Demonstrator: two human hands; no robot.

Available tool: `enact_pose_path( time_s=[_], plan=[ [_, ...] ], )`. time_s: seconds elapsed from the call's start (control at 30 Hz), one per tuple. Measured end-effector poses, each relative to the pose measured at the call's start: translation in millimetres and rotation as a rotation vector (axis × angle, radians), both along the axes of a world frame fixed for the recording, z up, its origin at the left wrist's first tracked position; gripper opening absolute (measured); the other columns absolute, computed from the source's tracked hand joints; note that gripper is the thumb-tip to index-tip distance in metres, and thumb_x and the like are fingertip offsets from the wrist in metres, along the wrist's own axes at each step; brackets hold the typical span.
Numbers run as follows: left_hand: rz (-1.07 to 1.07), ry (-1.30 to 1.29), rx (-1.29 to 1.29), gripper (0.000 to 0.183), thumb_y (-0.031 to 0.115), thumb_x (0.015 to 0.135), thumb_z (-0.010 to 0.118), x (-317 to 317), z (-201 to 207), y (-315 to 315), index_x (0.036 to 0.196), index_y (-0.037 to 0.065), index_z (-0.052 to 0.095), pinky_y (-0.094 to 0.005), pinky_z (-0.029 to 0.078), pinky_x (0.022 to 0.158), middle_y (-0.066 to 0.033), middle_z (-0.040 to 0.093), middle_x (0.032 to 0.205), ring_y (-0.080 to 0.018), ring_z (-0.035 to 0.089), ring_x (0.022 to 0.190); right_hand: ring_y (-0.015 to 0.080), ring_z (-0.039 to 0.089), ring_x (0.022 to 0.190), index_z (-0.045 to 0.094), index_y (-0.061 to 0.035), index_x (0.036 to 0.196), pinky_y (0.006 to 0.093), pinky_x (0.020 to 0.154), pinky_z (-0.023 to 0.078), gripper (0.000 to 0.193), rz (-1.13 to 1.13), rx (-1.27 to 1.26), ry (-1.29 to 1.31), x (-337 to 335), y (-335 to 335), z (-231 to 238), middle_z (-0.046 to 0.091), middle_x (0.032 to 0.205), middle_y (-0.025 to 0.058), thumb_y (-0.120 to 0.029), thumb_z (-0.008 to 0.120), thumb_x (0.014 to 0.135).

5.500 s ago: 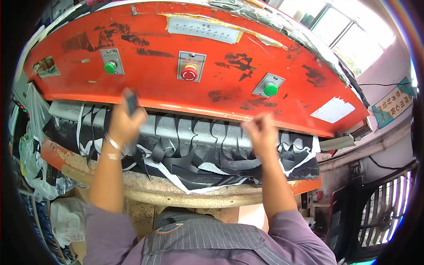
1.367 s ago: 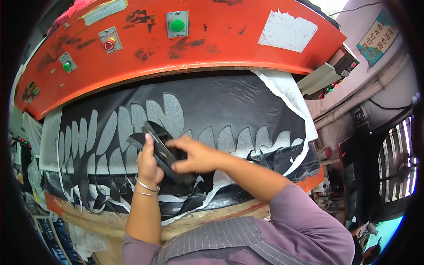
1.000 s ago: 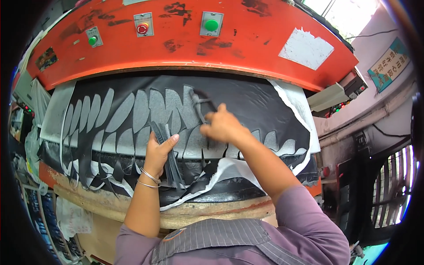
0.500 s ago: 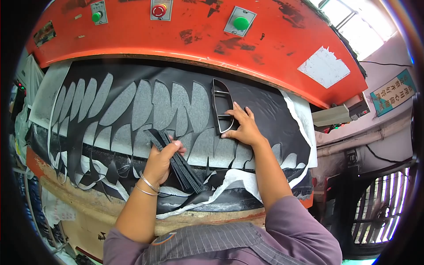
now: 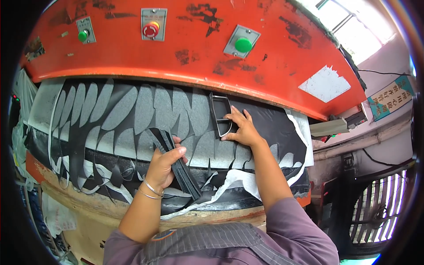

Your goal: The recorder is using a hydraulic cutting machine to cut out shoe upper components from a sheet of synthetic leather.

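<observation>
My left hand (image 5: 164, 167) is closed around a stack of long black cut pieces (image 5: 184, 173), held tilted above the near part of the sheet. With thumb and fingers, my right hand (image 5: 242, 129) grips the right side and near end of a metal cutting die (image 5: 220, 115). This die is a long half-oval frame with crossbars, lying on the black sheet material (image 5: 260, 111). Left of it, the sheet has several leaf-shaped cut-outs (image 5: 121, 108) showing grey underneath. A second row of cut-outs runs along the near side.
A large orange-red machine beam (image 5: 194, 57) spans the far side, close over the sheet. It carries green buttons (image 5: 243, 44) and a red knob (image 5: 150, 29). Torn white and black scraps (image 5: 240, 179) hang along the near edge. A barred fan (image 5: 380, 207) stands at the right.
The orange-red beam reaches lower in view and covers more of the sheet's far strip. Both hands keep their holds; the die has shifted only slightly in view.
</observation>
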State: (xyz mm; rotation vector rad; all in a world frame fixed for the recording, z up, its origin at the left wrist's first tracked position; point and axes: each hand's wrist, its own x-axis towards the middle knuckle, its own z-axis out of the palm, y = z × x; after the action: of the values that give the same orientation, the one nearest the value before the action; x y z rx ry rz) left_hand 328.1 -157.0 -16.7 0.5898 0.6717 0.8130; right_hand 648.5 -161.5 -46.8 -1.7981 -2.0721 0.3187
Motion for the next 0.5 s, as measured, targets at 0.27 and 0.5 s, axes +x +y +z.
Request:
enact_pose_path(
  time_s=[0.27, 0.5],
  plan=[
    [0.675, 0.380, 0.645, 0.019, 0.014, 0.084, 0.066, -112.1, 49.4, 113.7, 0.098, 0.006, 0.056, -0.0267, 0.047, 0.072, -0.0027, 0.059, 0.079, -0.0130, 0.057, 0.076, 0.0299, 0.061, 0.097, 0.049, -0.0035, 0.132, 0.0401, 0.087, 0.047, 0.085, -0.187, 0.401, 0.179, -61.6, -20.0, 103.1, 0.062, 0.108, 0.0152, -0.043, 0.082, 0.065],
    [0.910, 0.699, 1.319, 0.025, 0.019, 0.087, 0.066, -187.1, 112.7, 186.7, 0.100, -0.001, 0.056, -0.0320, 0.046, 0.079, -0.0025, 0.061, 0.092, -0.0147, 0.056, 0.084, 0.0195, 0.057, 0.065, 0.053, -0.0026, 0.104, 0.0304, 0.060, 0.048, 0.043, -0.454, 0.658, 0.201, -106.7, 4.6, 172.7, 0.057, 0.073, 0.0072, -0.022, 0.079, 0.076]
  ],
)
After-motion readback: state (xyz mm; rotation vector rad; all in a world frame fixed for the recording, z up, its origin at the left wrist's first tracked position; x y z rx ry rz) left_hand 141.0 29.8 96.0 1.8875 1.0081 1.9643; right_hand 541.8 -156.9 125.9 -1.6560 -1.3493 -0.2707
